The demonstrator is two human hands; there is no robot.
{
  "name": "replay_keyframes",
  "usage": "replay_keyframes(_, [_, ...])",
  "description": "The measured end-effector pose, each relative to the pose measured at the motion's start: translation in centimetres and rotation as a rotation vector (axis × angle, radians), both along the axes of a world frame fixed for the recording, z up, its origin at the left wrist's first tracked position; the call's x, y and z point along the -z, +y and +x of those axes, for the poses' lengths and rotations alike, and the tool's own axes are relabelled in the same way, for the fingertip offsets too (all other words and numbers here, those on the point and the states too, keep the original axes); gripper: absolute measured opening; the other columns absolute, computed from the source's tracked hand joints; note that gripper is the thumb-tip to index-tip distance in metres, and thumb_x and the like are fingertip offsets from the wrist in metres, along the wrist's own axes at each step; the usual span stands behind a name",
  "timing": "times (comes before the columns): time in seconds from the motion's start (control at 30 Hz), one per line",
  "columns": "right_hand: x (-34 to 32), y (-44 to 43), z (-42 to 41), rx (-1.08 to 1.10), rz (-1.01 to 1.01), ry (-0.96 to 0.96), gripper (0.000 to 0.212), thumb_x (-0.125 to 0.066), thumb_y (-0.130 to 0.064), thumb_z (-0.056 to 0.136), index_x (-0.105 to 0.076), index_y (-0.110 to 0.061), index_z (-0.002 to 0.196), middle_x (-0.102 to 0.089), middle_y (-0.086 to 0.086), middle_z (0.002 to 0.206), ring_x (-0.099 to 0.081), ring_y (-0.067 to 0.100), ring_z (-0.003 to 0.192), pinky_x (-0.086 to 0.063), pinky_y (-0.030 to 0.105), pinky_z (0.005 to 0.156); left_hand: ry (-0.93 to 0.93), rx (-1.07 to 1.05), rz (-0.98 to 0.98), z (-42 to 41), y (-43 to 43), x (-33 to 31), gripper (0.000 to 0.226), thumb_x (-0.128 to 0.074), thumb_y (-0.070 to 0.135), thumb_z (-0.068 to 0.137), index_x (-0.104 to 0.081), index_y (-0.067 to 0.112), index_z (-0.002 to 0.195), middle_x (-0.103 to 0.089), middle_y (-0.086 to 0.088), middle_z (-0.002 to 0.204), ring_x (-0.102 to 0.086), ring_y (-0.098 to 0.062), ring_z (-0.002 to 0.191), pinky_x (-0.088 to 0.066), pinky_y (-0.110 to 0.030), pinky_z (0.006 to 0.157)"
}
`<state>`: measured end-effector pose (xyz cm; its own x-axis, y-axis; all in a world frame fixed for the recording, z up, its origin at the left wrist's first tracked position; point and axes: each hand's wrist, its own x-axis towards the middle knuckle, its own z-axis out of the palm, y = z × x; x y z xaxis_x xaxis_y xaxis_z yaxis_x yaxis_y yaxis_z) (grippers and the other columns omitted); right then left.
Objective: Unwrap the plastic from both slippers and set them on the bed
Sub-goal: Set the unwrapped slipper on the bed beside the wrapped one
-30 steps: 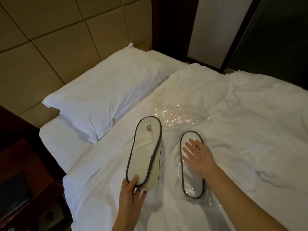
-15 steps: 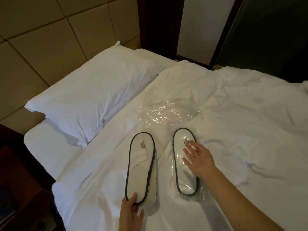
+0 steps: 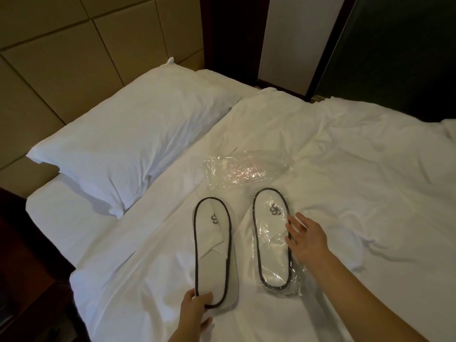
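Two slippers lie side by side on the bed [image 3: 345,169], toes pointing away from me. The bare slipper [image 3: 213,253] is on my left, flat on the white sheet, dark trim around its edge and a grey logo near the toe. My left hand [image 3: 195,309] grips its heel end, thumb on top of the sole and fingers curled beneath, so that hand is closed on it. The wrapped slipper [image 3: 272,238] sits just to the right, clear film over it and crinkling out past its heel. My right hand [image 3: 307,239] is spread wide, fingers fanned; its fingertips reach the right edge of that slipper, though I can't tell from this angle whether they press on the film or only hover over it. It holds nothing.

A loose sheet of plastic [image 3: 237,172] lies crumpled on the sheet just beyond the toes of both slippers, apart from my hands. A white pillow [image 3: 128,149] rests at the upper left, against a tan padded headboard [image 3: 74,58]. The bedding to the right is rumpled.
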<state>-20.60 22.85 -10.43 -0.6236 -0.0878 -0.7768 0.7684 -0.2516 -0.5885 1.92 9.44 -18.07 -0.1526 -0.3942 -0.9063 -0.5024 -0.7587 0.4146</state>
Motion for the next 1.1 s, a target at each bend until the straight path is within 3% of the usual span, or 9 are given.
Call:
replay_keyframes(0.17, [0.0,0.3,0.0,0.039,0.095,0.02,0.032,-0.046,-0.02,0.099,-0.053,-0.011,0.129,-0.06,0.007,0.125,-0.052,0.026,0.123,-0.037,0.041,0.103,-0.003,0.052,0.018,-0.6,0.5,-0.2,0.034,-0.056,-0.006,0.083,-0.047,-0.003,0.116,-0.053,-0.019,0.103,-0.049,-0.03,0.083,-0.036,-0.034,0.062])
replay_keyframes(0.33, [-0.5,-0.1,-0.2,0.036,0.138,0.026,0.028,-0.048,-0.021,0.098,-0.054,-0.01,0.124,-0.06,0.004,0.118,-0.054,0.025,0.12,-0.039,0.038,0.098,-0.005,0.131,-0.117,-1.8,-0.1,-0.7,0.057,-0.059,-0.004,0.085,-0.035,-0.003,0.137,-0.046,-0.024,0.134,-0.046,-0.041,0.119,-0.041,-0.043,0.095])
replay_keyframes(0.43, [-0.5,-0.5,-0.4,0.017,0.162,0.032,0.031,-0.051,-0.021,0.097,-0.054,-0.009,0.126,-0.061,0.004,0.116,-0.055,0.023,0.118,-0.04,0.039,0.098,0.058,0.167,-0.256,-3.1,-1.1,-2.3,0.063,-0.061,0.008,0.089,-0.03,0.003,0.143,-0.036,-0.019,0.147,-0.04,-0.036,0.13,-0.035,-0.042,0.105])
replay_keyframes(0.63, [0.5,-1.1,-0.6,-0.07,0.231,0.059,0.007,-0.053,-0.015,0.092,-0.059,-0.014,0.09,-0.059,0.005,0.101,-0.054,0.019,0.098,-0.042,0.04,0.099,0.288,0.215,-0.352,-6.4,-2.7,-6.3,0.056,-0.056,0.025,0.093,-0.032,0.02,0.144,-0.032,-0.006,0.151,-0.035,-0.026,0.134,-0.032,-0.037,0.104])
replay_keyframes(0.77, [1.8,-1.0,-1.6,-0.188,0.431,0.139,0.022,-0.047,-0.006,0.087,-0.046,-0.013,0.067,-0.047,0.008,0.075,-0.041,0.019,0.065,-0.037,0.028,0.063,0.363,0.178,-0.364,-8.0,-3.3,-8.2,0.052,-0.056,0.026,0.093,-0.036,0.021,0.141,-0.037,-0.003,0.147,-0.038,-0.024,0.132,-0.032,-0.035,0.1])
replay_keyframes(0.87, [3.2,-0.6,-1.1,-0.326,0.586,0.166,0.006,-0.056,-0.015,0.088,-0.05,-0.014,0.09,-0.05,0.011,0.092,-0.046,0.023,0.072,-0.039,0.029,0.061,0.386,0.158,-0.369,-8.6,-3.7,-9.2,0.052,-0.057,0.027,0.092,-0.038,0.022,0.14,-0.039,0.0,0.145,-0.04,-0.021,0.129,-0.032,-0.033,0.097])
replay_keyframes(0.97, [5.0,-0.3,-0.1,-0.413,0.667,0.12,0.068,-0.073,-0.027,0.081,-0.041,-0.008,0.138,-0.048,0.016,0.132,-0.051,0.038,0.116,-0.046,0.044,0.094,0.411,0.161,-0.368,-8.9,-4.1,-9.9,0.052,-0.057,0.027,0.092,-0.038,0.023,0.14,-0.04,0.001,0.144,-0.041,-0.02,0.127,-0.032,-0.033,0.096])
replay_keyframes(1.03, [5.4,-0.4,0.6,-0.469,0.722,0.109,0.084,-0.078,-0.032,0.074,-0.036,-0.003,0.141,-0.047,0.019,0.137,-0.05,0.04,0.12,-0.045,0.046,0.099,0.432,0.167,-0.373,-9.0,-4.3,-10.3,0.052,-0.057,0.028,0.092,-0.038,0.024,0.14,-0.04,0.002,0.144,-0.043,-0.016,0.12,-0.033,-0.033,0.095])
replay_keyframes(1.1, [5.8,-0.6,1.1,-0.518,0.705,0.094,0.081,-0.08,-0.029,0.071,-0.04,0.0,0.136,-0.054,0.019,0.129,-0.054,0.039,0.115,-0.047,0.046,0.098,0.445,0.169,-0.378,-9.1,-4.5,-10.7,0.052,-0.058,0.029,0.092,-0.038,0.025,0.139,-0.041,0.002,0.144,-0.043,-0.014,0.114,-0.033,-0.033,0.094])
